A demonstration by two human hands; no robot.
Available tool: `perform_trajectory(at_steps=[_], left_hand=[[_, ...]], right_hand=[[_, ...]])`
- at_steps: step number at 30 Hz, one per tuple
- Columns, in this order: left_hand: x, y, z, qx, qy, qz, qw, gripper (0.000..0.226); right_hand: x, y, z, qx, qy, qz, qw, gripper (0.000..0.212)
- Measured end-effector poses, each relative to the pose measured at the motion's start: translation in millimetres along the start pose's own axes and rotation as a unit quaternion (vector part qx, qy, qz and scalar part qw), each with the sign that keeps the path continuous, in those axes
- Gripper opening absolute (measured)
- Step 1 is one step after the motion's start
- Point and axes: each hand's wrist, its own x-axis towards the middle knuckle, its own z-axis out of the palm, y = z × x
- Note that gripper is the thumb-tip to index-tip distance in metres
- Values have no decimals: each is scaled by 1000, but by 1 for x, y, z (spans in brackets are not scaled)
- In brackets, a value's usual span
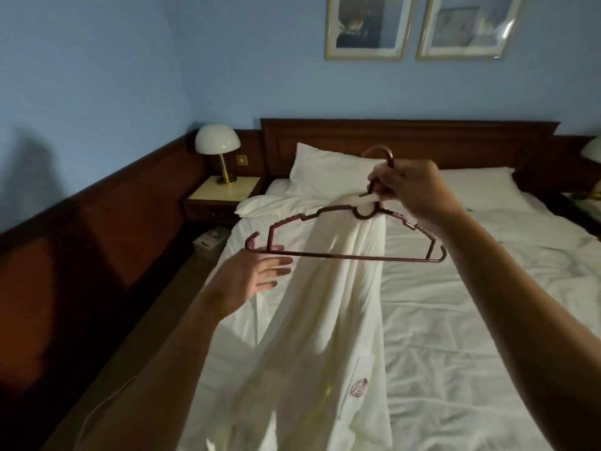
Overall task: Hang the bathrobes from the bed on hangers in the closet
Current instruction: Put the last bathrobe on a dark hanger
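A dark red plastic hanger [344,257] hangs in the air over the bed. My right hand [419,190] pinches its hook, together with a loop of the white bathrobe [312,320]. The bathrobe drops from that hand down toward me, with a red embroidered emblem on its pocket [358,387]. My left hand [257,275] reaches up with straight fingers and touches the hanger's lower bar near its left end. The closet is not in view.
The bed [471,336] with white sheets and two pillows fills the middle and right. A wooden headboard [406,138] stands behind it. A nightstand [224,196] with a dome lamp [217,144] sits at the left. A small box [208,244] lies on the floor beside the bed.
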Motion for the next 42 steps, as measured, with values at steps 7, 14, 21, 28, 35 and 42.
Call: perform_trajectory(at_steps=[7,14,21,28,35,42], left_hand=[[11,4,62,234,27,49,971,23],[43,122,11,341,295,148,880,26],[17,148,87,535,87,169,823,27],[21,114,79,529,191,282,777,40],[42,99,76,549,167,251,780,35],[39,106,66,491,259,286,781,11]], right_hand=[[24,-51,-20,-8,-3,-84,996,27],[28,-22,-50,-157,55,-30,986,26],[30,7,-11,-214,227,39,949,36],[25,-5,9,-201,152,-2,968,34],[27,-15,7,-88,111,-34,989,23],[16,-4,16,-125,91,-33,987,34]])
